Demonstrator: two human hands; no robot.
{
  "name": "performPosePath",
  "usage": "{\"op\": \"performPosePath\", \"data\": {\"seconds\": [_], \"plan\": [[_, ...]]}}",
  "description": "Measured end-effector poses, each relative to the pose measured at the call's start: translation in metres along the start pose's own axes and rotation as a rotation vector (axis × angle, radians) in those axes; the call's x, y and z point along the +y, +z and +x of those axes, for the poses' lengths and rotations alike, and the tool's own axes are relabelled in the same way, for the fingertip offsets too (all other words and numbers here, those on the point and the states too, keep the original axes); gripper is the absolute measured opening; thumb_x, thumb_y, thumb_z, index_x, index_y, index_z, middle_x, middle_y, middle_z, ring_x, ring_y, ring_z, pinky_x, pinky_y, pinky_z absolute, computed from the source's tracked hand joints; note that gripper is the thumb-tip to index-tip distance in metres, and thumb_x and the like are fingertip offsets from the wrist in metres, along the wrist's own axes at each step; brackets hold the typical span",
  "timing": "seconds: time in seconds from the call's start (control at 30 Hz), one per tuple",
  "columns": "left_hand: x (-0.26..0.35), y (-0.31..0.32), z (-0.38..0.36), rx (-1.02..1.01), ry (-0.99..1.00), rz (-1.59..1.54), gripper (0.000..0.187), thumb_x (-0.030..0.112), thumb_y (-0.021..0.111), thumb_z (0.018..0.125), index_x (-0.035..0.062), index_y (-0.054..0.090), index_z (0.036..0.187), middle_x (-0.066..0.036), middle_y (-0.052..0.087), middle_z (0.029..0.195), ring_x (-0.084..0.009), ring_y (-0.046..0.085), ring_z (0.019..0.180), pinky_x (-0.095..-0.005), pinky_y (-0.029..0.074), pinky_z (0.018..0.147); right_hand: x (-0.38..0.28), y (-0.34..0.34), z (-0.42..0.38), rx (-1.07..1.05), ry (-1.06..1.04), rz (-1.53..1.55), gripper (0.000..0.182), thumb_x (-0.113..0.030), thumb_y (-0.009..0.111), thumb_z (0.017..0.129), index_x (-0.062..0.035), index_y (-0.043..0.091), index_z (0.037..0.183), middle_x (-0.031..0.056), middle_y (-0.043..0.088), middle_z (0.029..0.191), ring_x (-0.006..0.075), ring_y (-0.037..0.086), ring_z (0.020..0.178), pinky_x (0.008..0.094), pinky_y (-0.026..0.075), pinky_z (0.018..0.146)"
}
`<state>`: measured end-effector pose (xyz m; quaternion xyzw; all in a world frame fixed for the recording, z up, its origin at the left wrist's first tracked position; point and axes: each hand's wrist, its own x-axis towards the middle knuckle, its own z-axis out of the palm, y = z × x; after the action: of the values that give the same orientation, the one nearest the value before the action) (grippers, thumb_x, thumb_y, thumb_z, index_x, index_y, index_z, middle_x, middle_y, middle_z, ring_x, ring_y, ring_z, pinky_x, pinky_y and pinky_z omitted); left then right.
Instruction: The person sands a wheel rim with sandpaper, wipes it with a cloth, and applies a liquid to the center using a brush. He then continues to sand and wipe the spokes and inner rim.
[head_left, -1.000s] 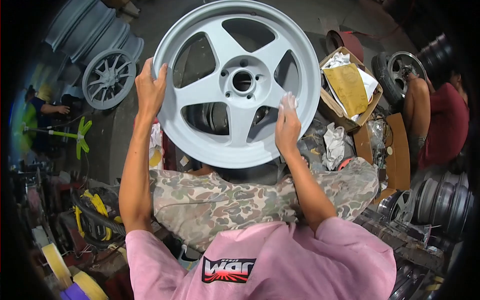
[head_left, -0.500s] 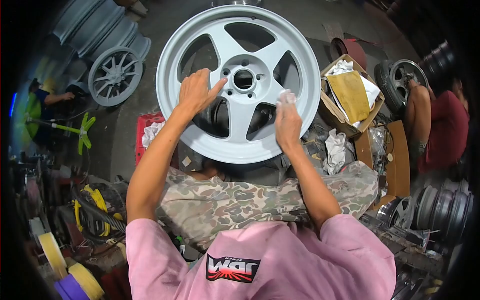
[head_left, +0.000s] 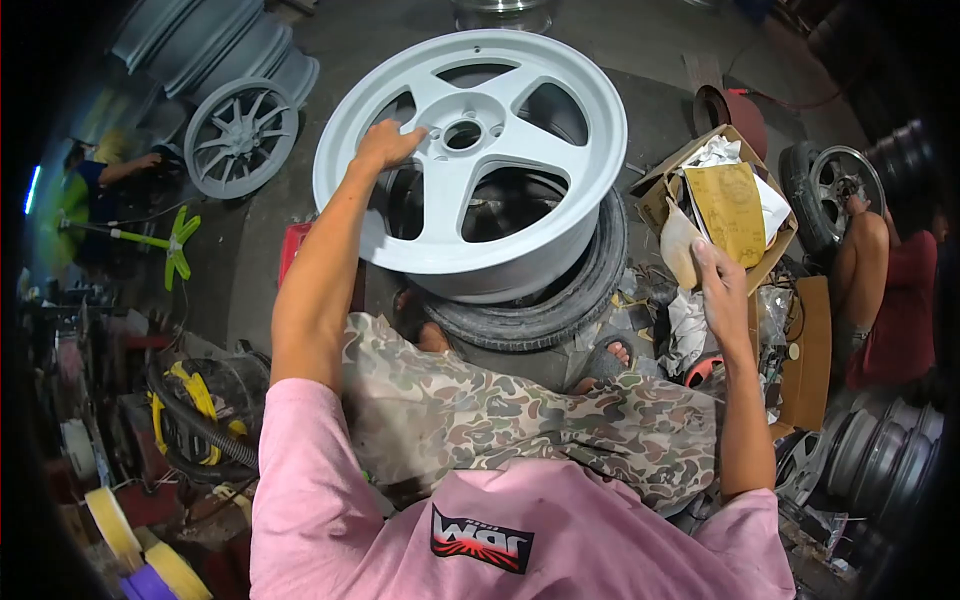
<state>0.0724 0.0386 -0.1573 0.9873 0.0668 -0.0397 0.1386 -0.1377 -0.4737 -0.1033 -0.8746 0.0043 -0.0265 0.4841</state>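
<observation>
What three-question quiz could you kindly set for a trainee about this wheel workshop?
1. True or false: the dark tyre lies below the large pale wheel.
2. Which of these lies in the open cardboard box?
A) a roll of yellow tape
B) a yellow-brown sheet
C) a green fan
3. Fill in the blank: the person's ____ hand touches the large pale wheel.

Key: 1. true; 2. B; 3. left hand.

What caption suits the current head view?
Left hand on a pale wheel above a tire; right hand holding a whitish item.
</observation>
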Motion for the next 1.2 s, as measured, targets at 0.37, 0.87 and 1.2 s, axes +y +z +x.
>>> {"op": "performPosePath", "data": {"seconds": [0.37, 0.87, 1.2], "plan": [[0.057, -0.024, -0.071, -0.114, -0.044, 0.081, 0.082, 0.065, 0.043, 0.097, -0.0099, 0.073, 0.112, -0.034, 0.07, 0.112, -0.048, 0.067, 0.112, -0.0525, 0.051, 0.1, -0.033, 0.065, 0.017, -0.102, 0.494, 0.737, 0.049, -0.039, 0.051, 0.11, 0.007, 0.067, 0.116, 0.011, 0.072, 0.1, 0.0164, 0.07, 0.082, 0.0285, 0.058, 0.073], [0.117, 0.03, -0.173, -0.252, 0.054, -0.137, 0.09, 0.064, 0.037, 0.103, -0.0203, 0.068, 0.103, -0.046, 0.064, 0.102, -0.0569, 0.063, 0.11, -0.0537, 0.047, 0.102, 0.067, 0.02, 0.097, 0.414, 0.133, -0.137, 0.042, -0.034, 0.069, 0.097, 0.0068, 0.073, 0.107, 0.0199, 0.071, 0.086, 0.0324, 0.068, 0.08, 0.0425, 0.051, 0.077], [0.14, -0.042, -0.301, -0.109, 0.625, 0.073, 0.046, 0.03, 0.071, 0.095, -0.0076, 0.061, 0.119, -0.025, 0.061, 0.111, -0.0414, 0.062, 0.106, -0.0484, 0.051, 0.093, 0.022, -0.012, 0.009, 0.229, -0.464, -0.484, 0.027, -0.011, 0.066, 0.094, -0.0029, 0.073, 0.119, 0.0146, 0.066, 0.113, 0.0367, 0.062, 0.106, 0.0453, 0.048, 0.092]]}}
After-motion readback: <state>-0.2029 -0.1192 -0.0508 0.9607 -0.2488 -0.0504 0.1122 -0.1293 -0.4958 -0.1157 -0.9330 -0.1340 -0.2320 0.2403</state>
